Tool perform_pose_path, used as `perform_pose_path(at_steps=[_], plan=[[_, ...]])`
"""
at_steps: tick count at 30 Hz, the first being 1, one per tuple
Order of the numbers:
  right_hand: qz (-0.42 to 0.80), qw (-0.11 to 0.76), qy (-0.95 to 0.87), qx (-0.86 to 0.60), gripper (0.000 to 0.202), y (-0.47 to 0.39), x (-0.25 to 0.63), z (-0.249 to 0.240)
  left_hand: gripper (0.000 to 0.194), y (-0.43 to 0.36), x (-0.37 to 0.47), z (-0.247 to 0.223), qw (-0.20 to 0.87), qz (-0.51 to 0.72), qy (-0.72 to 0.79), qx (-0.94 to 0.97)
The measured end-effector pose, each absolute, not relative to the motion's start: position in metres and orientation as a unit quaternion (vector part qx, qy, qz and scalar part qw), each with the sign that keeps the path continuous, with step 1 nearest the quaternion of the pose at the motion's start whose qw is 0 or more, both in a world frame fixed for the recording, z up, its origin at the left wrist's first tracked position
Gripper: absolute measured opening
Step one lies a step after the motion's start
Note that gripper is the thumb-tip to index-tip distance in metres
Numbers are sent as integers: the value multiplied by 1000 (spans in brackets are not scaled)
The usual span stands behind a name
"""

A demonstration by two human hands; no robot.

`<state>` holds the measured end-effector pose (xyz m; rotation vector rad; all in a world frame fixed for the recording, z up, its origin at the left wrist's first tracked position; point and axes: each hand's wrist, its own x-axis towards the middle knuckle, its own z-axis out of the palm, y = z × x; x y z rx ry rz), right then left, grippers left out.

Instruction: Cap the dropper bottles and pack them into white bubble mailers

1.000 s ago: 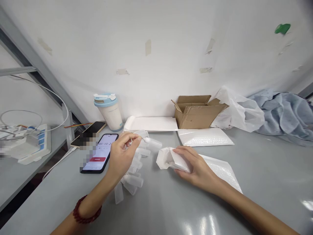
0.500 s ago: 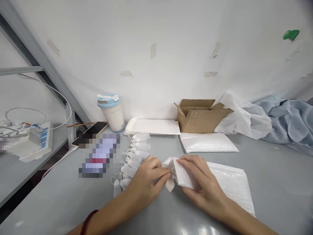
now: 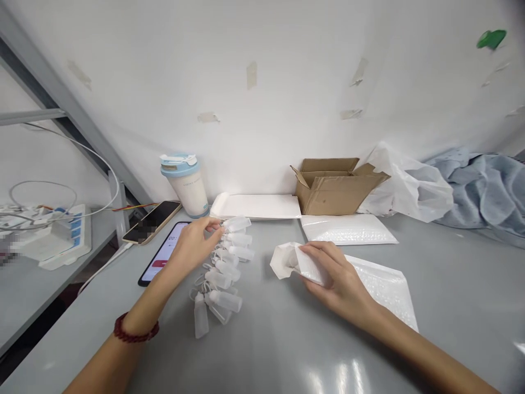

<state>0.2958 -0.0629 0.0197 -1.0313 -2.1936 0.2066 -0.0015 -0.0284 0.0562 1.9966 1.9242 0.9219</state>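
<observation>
My right hand [image 3: 334, 273] is closed round a white padded bubble mailer [image 3: 314, 268], squeezing it so its mouth gapes toward the left. At the far end of a row of small translucent plastic bottles, my left hand [image 3: 194, 243] pinches the cap end of the farthest bottle [image 3: 239, 224]. Several more small bottles [image 3: 225, 301] with looped cap straps lie in a loose line toward me. Another bubble mailer [image 3: 388, 287] lies flat on the table, partly behind my right hand and forearm. What is inside the held mailer cannot be made out.
Behind stand a lidded cup [image 3: 186, 186], a stack of white mailers [image 3: 262, 206], an open cardboard box [image 3: 340, 191] and a plastic bag [image 3: 414, 186]. A filled-looking bubble mailer [image 3: 348, 230] lies before the box. Two phones, one lit [image 3: 164, 249], lie left. Blue cloth [image 3: 488, 191] sits right.
My left hand has moved from the mailer's mouth, up and left to the far end of the bottle row. My right hand still holds the mailer, whose mouth now stands wider.
</observation>
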Motion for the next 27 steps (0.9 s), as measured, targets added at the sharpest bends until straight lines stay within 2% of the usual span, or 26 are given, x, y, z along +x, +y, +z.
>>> perform_pose_path(at_steps=[5,13,19,27], plan=[[77,348,-846,-397,44,-63,295,21,23,-26,-2,58,160,332,626,687],[85,345,-843,-405,45,-64,295,20,17,-41,13,73,211,463,596,621],[92,339,-844,-406,46,-63,294,19,13,-56,28,75,278,407,531,690],[95,341,-847,-395,47,-66,293,22,15,-66,42,70,297,346,502,735]])
